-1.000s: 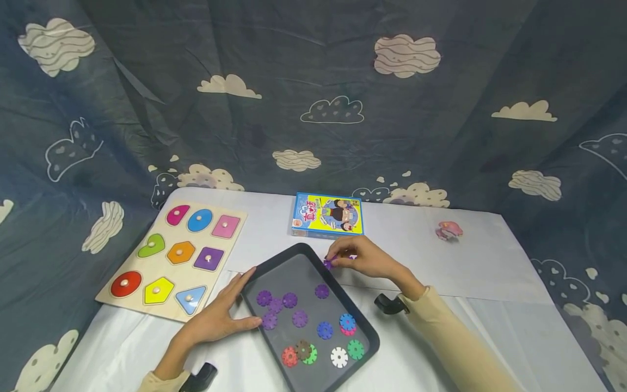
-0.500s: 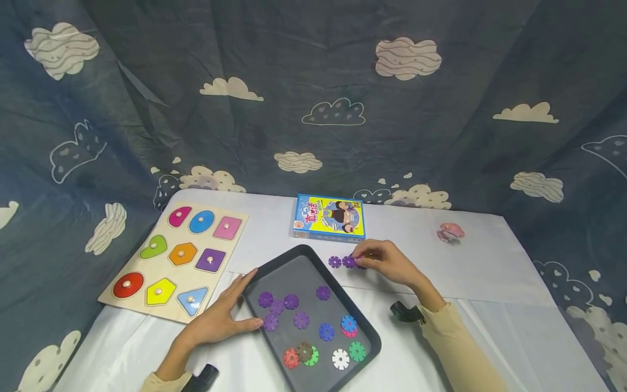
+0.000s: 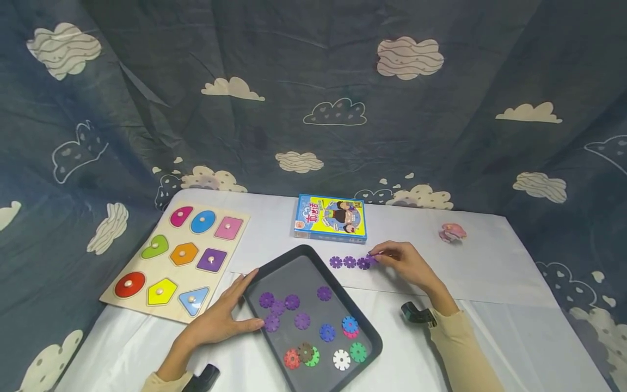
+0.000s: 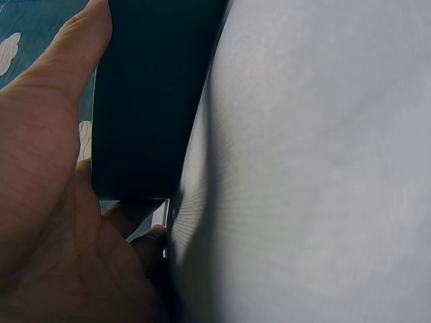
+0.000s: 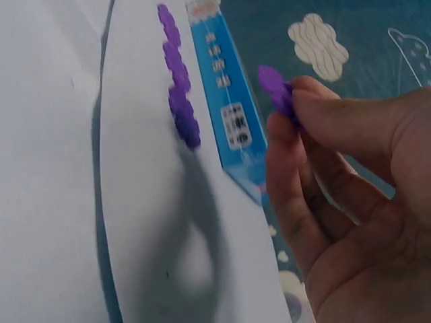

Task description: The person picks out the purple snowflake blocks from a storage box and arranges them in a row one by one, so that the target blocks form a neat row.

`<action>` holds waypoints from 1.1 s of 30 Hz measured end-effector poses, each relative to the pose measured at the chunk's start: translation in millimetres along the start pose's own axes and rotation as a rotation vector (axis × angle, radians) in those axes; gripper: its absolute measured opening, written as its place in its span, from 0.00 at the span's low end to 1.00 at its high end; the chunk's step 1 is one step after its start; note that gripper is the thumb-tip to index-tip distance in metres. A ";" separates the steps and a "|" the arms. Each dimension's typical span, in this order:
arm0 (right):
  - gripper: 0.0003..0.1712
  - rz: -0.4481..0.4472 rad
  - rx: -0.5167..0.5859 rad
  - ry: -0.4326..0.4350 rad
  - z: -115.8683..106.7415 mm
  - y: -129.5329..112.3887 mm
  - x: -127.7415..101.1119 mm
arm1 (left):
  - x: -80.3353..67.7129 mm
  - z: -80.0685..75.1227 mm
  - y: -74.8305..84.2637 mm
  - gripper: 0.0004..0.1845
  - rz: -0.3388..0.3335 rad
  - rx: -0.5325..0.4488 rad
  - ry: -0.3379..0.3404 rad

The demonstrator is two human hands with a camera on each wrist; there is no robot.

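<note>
My right hand point(image 3: 404, 264) pinches a purple notched plastic disc point(image 5: 273, 82) between thumb and fingertips, raised off the table in the right wrist view. Just left of it, a row of purple notched discs point(image 3: 349, 262) lies on the white cloth. My left hand point(image 3: 222, 310) rests against the left side of a dark grey tray point(image 3: 338, 286), fingers extended along the rim and thumb touching it. Inside the tray lie several purple discs point(image 3: 302, 320), with blue, white point(image 3: 341, 360), green, red and brown ones. The left wrist view shows the tray's side wall point(image 4: 151, 101) beside my thumb.
A wooden shape puzzle board point(image 3: 178, 256) lies left of the tray. Behind the disc row is a blue and yellow box point(image 3: 330, 218). A small pink toy point(image 3: 452, 232) sits at the far right. A cloud-patterned curtain point(image 3: 313, 71) hangs behind the white table.
My right hand has moved right along the row from beside the tray, uncovering the purple discs to its left. The left hand stays at the tray.
</note>
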State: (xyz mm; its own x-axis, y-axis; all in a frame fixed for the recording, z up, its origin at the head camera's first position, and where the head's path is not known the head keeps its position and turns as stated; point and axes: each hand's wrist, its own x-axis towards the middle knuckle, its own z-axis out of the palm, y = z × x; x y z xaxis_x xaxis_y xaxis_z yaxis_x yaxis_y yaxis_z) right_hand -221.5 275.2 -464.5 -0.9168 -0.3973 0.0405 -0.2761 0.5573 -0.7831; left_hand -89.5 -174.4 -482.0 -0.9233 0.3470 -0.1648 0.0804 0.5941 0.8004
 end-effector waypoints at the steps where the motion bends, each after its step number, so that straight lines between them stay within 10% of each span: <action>1: 0.10 0.010 -0.017 0.009 -1.8 2.2 -1.1 | 0.2 0.1 0.1 0.56 0.002 0.001 0.000; 16: 0.12 0.195 -0.039 0.045 -0.8 21.8 -7.4 | 0.1 3.0 -1.7 0.57 -0.017 0.003 -0.001; 33: 0.12 0.195 -0.167 0.072 4.1 17.6 -3.1 | 0.3 0.8 -1.2 0.57 -0.006 0.004 0.007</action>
State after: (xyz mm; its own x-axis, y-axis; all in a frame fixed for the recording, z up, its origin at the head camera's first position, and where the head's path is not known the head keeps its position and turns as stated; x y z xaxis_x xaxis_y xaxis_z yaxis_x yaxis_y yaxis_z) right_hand -222.3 283.2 -481.0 -0.9739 -0.2211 -0.0522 -0.1307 0.7333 -0.6672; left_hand -89.5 -174.4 -483.4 -0.9262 0.3384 -0.1661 0.0761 0.5993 0.7969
